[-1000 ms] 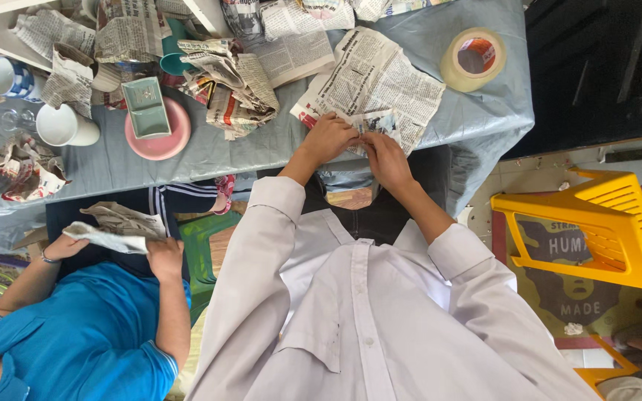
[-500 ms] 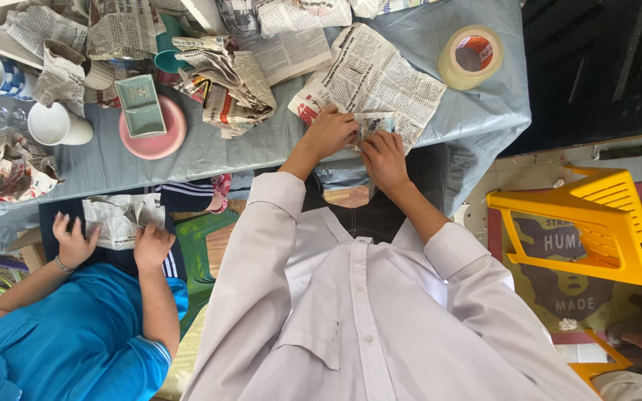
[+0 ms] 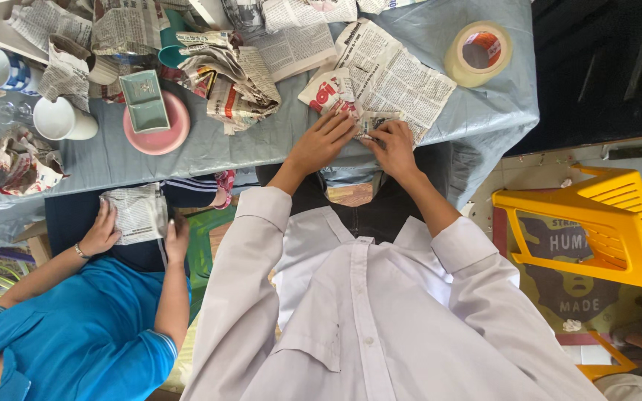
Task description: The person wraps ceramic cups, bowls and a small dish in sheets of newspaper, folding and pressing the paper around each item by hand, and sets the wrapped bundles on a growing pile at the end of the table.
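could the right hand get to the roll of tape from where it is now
Probably yes. The right hand rests on the newspaper sheet, and the roll of tape lies beyond it near the table's corner, with only flat paper and bare cloth between them.

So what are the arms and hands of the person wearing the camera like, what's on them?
Both arms wear loose white sleeves with folded-back cuffs that end partway up the forearm. The left hand and right hand are bare: no gloves, and no rings, watch or bracelet that I can see.

free: bare cloth left of left hand (image 3: 319, 142) | blocked: crumpled newspaper (image 3: 228, 74), tape roll (image 3: 478, 53)
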